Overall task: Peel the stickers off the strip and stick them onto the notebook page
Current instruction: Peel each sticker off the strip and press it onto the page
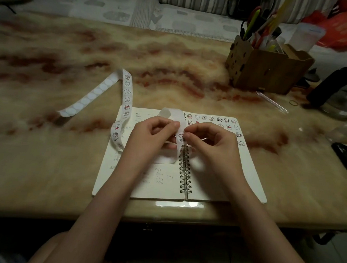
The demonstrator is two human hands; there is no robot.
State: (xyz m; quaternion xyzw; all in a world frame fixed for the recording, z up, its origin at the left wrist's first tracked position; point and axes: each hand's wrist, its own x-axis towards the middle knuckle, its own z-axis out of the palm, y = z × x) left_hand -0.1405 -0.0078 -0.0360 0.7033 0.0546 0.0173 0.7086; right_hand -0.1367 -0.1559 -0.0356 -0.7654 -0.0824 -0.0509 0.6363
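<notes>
Both hands over open spiral notebook [227, 176] on surface [63, 164]. Left hand [154, 134] grip pinches looped sticker strip [127, 91] above binding. Right hand [209, 140] grip pinches cartoon sticker [181, 136] on strip. Strip tail trails left. Stuck stickers [210, 119] line right page top.

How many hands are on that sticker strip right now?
2. The left hand grips the strip over the left page of the notebook; the right hand pinches it just right of that, above the spiral binding.
</notes>
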